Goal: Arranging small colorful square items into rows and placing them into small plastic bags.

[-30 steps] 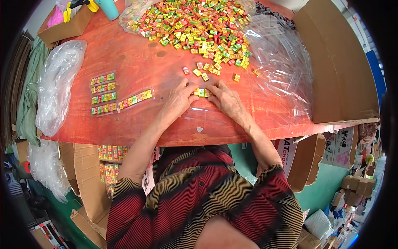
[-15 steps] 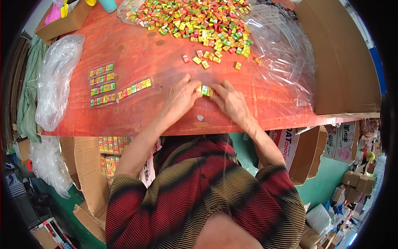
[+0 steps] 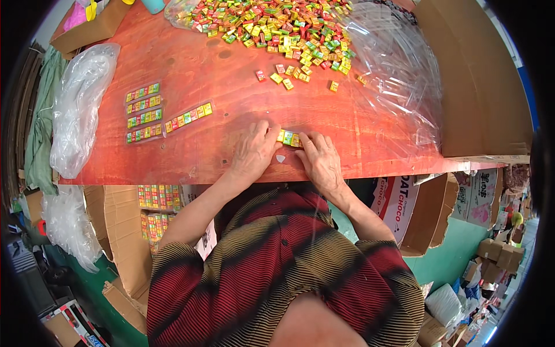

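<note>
Close to the table's front edge, a short row of small yellow and green boxes (image 3: pixel 289 138) lies between my two hands. My left hand (image 3: pixel 254 151) has its fingers closed on the left end of the row. At the other end, the fingers of my right hand (image 3: pixel 321 159) press together on the row and cover part of it. To the left lie several clear sleeves (image 3: pixel 144 119) filled with rows of the same boxes; one filled sleeve (image 3: pixel 189 117) sits slanted beside them. Beyond my hands spreads a big heap of loose little boxes (image 3: pixel 277 29), with a few strays in front.
Empty clear plastic sleeves (image 3: pixel 399 75) pile up at the right, against a tall cardboard box (image 3: pixel 477 81). A crumpled clear bag (image 3: pixel 84 110) lies on the table's left. Below the table edge, an open carton (image 3: pixel 124 231) stands near packed boxes (image 3: pixel 159 198).
Both hands have come nearer to the table's front edge with the row, and my fingers have spread further apart along it. More of the little boxes shows between them.
</note>
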`<state>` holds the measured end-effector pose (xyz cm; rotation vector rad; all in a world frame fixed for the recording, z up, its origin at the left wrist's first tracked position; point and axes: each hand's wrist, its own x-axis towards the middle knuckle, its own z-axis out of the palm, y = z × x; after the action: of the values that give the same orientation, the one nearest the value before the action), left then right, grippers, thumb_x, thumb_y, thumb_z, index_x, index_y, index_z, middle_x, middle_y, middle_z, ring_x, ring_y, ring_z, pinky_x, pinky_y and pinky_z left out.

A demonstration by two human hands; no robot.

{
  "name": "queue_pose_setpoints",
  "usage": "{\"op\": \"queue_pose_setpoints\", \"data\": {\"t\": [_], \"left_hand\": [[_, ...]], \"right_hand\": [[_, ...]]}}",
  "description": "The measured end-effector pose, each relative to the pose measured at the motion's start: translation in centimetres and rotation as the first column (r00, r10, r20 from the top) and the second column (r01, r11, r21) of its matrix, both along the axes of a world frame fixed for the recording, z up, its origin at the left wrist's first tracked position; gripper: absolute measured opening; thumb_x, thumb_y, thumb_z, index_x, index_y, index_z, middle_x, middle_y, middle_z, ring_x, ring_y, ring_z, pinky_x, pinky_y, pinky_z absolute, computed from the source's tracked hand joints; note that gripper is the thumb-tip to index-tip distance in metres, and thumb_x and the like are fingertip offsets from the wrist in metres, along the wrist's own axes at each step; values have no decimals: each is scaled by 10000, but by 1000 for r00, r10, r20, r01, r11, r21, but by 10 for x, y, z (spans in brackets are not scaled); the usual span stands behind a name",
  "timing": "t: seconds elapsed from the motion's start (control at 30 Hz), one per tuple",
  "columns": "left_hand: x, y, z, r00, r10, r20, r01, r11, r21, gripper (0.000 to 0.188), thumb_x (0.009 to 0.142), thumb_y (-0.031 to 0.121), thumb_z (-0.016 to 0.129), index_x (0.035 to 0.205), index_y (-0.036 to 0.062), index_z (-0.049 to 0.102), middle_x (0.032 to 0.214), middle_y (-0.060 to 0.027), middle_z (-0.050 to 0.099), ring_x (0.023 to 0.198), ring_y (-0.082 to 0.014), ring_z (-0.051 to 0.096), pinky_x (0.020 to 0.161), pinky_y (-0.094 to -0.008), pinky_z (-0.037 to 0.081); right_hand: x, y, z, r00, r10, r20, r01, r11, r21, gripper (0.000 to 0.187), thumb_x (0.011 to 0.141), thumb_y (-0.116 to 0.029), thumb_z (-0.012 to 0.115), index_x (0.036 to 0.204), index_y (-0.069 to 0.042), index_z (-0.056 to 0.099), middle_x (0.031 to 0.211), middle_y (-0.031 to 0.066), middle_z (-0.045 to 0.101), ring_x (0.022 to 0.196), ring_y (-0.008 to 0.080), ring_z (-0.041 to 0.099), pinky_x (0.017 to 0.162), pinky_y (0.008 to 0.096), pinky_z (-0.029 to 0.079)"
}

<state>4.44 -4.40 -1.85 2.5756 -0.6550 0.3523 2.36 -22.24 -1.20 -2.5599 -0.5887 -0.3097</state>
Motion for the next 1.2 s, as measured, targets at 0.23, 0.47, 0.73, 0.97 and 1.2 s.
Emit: {"op": "queue_pose_setpoints", "data": {"t": [0.23, 0.47, 0.73, 0.97, 1.2], "left_hand": [[1, 1, 6, 991, -37, -130, 24, 995, -96, 359, 683, 102, 672, 1016, 59, 548, 882, -108, 468, 802, -276, 518, 673, -375, 443], [14, 1, 15, 967, -86, -241, 32, 976, -217, 293, 675, 73, 675, 947, 63, 567, 823, -117, 473, 776, -297, 523, 665, -379, 440], [60, 2, 10, 982, -106, -158, 67, 970, -235, 280, 676, 64, 676, 933, 34, 571, 846, -138, 487, 766, -318, 532, 659, -381, 435], [46, 0, 15, 999, 13, 40, -13, 1000, 1, 382, 681, 170, 680, 1021, 39, 565, 941, -110, 496, 861, -281, 496, 705, -375, 429], [-1, 7, 9, 995, -75, -71, 83, 990, 115, 372, 700, 175, 648, 1037, 55, 548, 994, -113, 485, 880, -274, 472, 705, -370, 414]], "right_hand": [[4, 6, 0, 998, -30, -47, 31, 999, 15, 334, 748, -121, 594, 1062, -29, 524, 885, 134, 482, 776, 300, 501, 644, 383, 459], [18, 2, 7, 986, -9, -168, 20, 998, 62, 300, 739, -107, 612, 1032, -65, 563, 879, 144, 509, 803, 320, 543, 665, 381, 467], [66, 0, 4, 995, 33, -97, -26, 998, 64, 267, 743, -122, 614, 1003, -78, 579, 860, 144, 519, 774, 328, 551, 648, 395, 466], [49, -7, 23, 999, -42, 5, 42, 994, -102, 297, 724, -149, 630, 1009, -83, 581, 927, 100, 549, 813, 284, 546, 675, 370, 465], [5, -7, -1, 998, -45, 34, 52, 972, -231, 360, 719, -166, 629, 1051, -53, 548, 1011, 119, 521, 885, 280, 501, 746, 385, 426]]}}
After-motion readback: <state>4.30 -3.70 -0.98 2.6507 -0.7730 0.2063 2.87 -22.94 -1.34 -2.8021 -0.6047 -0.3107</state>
